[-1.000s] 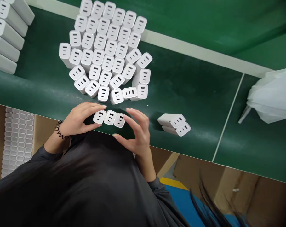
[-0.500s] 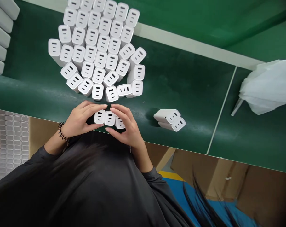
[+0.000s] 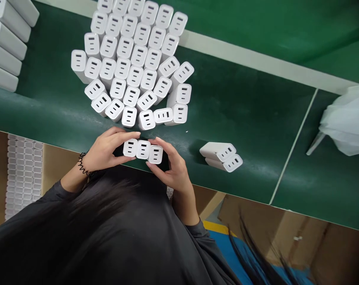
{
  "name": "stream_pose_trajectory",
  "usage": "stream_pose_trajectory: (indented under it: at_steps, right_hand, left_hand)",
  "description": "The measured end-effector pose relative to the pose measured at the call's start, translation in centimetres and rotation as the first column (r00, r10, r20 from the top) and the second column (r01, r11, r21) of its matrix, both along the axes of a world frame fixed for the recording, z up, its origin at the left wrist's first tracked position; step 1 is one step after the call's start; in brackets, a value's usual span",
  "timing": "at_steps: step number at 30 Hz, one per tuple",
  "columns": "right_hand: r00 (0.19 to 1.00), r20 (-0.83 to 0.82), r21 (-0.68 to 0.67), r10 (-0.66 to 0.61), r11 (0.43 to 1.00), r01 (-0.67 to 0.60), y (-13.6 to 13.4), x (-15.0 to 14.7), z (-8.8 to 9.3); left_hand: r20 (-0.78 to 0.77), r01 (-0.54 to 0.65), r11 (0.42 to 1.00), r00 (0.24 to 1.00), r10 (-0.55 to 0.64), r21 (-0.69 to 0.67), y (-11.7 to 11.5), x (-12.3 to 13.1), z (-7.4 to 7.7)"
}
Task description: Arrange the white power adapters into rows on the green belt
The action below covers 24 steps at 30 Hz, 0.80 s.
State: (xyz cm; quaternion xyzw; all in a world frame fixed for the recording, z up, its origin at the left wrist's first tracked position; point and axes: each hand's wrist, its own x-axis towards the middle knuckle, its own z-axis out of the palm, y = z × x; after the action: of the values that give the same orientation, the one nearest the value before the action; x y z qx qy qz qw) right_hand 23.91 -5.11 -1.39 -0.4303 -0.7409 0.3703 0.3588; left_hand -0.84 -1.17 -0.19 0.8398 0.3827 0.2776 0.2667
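Three white USB chargers stand side by side at the table's near edge, port faces up: a left charger [image 3: 130, 147], a middle charger [image 3: 143, 150] and a right charger [image 3: 155, 154]. My left hand [image 3: 101, 149] closes on the left one, fingers along its far side and thumb along its near side. At the other end of the row, my right hand [image 3: 176, 166] grips the right charger between fingers and thumb. The right charger sits slightly nearer to me than the others. Beyond my hands stands a cluster of several more white chargers [image 3: 135, 76], ports up.
Two chargers [image 3: 219, 152] lie on the green table [image 3: 250, 118] to the right. A stack of chargers [image 3: 7, 51] lies at the far left. White plastic bags [image 3: 348, 122] rest at the right. Below the table's edge at left is a tray of white pieces [image 3: 23, 174].
The right hand has shifted right along the row, uncovering the right charger, and its fingers now sit around that end. The whole view has shifted slightly, with the table appearing further right.
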Motion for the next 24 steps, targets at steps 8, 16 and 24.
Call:
stream_pose_trajectory:
  at_steps: [8,16,24]
  right_hand:
    - [0.998,-0.003,0.040,-0.059,0.997,0.059,0.4,-0.5,0.0]
    - [0.999,0.006,0.043,-0.033,0.999,0.033,0.6,-0.4,-0.1]
    - [0.991,-0.133,-0.030,-0.011,1.000,0.007,0.2,0.5,-0.4]
  left_hand:
    - [0.019,0.009,1.000,1.000,-0.010,0.028,0.1,0.0,0.0]
    - [-0.012,0.023,0.999,1.000,-0.022,0.047,0.1,0.0,-0.1]
    - [-0.043,0.040,0.965,0.999,-0.030,0.260,-0.2,0.5,0.7]
